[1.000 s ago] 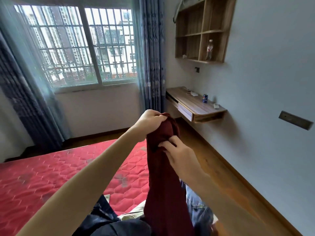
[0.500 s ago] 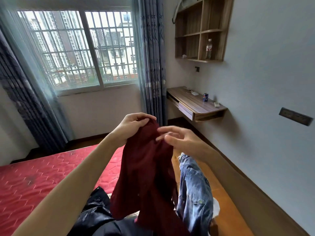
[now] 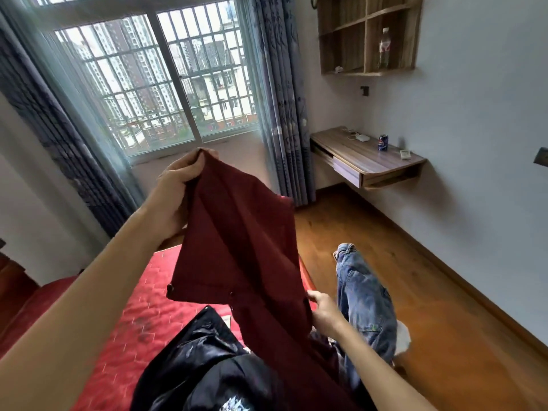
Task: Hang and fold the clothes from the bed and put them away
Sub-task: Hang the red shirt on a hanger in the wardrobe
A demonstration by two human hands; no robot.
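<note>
No lettering legible anywhere in view. Blue drink can (image 3: 382, 143) on the wall desk (image 3: 350, 151), 2 o'clock: round red-and-white emblem on its side, brand words too small to read; small pale pack (image 3: 405, 154) at the can's 4 o'clock, face blurred. Clear bottle (image 3: 384, 48) in the wall shelf (image 3: 350, 73), 1 o'clock: red band label, print unreadable; black jacket (image 3: 207, 366) on the bed (image 3: 124, 336), 6 o'clock: white graphic (image 3: 234, 404) cut off at the frame edge, no characters made out.
</note>
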